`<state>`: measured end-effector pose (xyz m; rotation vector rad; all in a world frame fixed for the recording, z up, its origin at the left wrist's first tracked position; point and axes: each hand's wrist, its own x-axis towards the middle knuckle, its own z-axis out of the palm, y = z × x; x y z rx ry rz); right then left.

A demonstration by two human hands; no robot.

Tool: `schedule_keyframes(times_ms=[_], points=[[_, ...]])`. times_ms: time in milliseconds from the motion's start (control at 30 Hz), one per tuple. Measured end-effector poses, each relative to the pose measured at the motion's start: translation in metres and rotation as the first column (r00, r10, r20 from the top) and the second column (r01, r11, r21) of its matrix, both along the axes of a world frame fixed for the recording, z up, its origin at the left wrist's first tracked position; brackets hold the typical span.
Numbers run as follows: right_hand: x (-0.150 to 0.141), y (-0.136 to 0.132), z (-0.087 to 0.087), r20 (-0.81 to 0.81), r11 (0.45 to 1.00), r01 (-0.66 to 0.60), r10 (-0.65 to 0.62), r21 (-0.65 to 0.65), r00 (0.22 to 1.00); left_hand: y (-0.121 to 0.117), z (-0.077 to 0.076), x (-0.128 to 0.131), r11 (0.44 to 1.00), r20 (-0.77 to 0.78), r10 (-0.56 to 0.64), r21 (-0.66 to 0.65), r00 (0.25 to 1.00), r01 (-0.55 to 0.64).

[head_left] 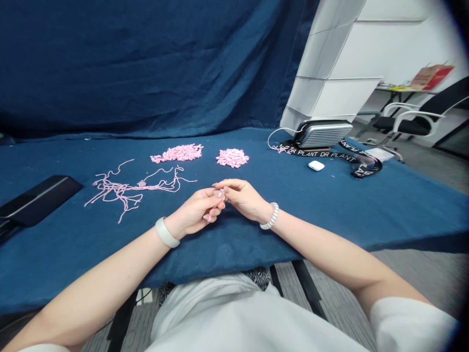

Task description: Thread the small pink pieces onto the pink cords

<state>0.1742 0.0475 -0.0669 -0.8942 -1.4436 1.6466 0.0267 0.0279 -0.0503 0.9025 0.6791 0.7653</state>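
Okay, a small pink piece is held at about 12 o'clock over the blue cloth, too small for its exact form to be made out. It is pinched by thumb and forefinger of the left hand, with the other fingers curled in. The right hand is brought in close, fingers curled and pressed together, tips at the piece; whether it is gripped by them cannot be told.

Tangled pink strands lie at 10 o'clock, just beside the left hand. A larger heap of crinkled pink bits sits at 11 o'clock, a smaller heap of pink bits at 12. A black lanyard, silver case and white earbud case are at 1 o'clock; a dark flat slab is at 9.

Risks: a slipped pinch would drop the piece onto the cloth, where it could be lost or roll off the near edge at 6 o'clock. Loose strand ends could be snagged by the white wristband or coiled bracelet. Stray bits could get mixed between heaps.
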Motion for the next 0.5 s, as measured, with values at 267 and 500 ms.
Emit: schedule_keyframes(times_ms=[267,500], points=[[0.005,0.0016,-0.0009,0.079,0.992,-0.055,0.046,0.117,0.996,0.0004,-0.0008,-0.0022,0.999,-0.004,-0.034,0.0,0.999,0.034],[0.0032,0.0033,0.0007,0.088,0.991,0.049,-0.06,0.125,0.994,0.0023,-0.0045,0.001,0.996,-0.09,0.064,0.064,0.994,-0.058]])
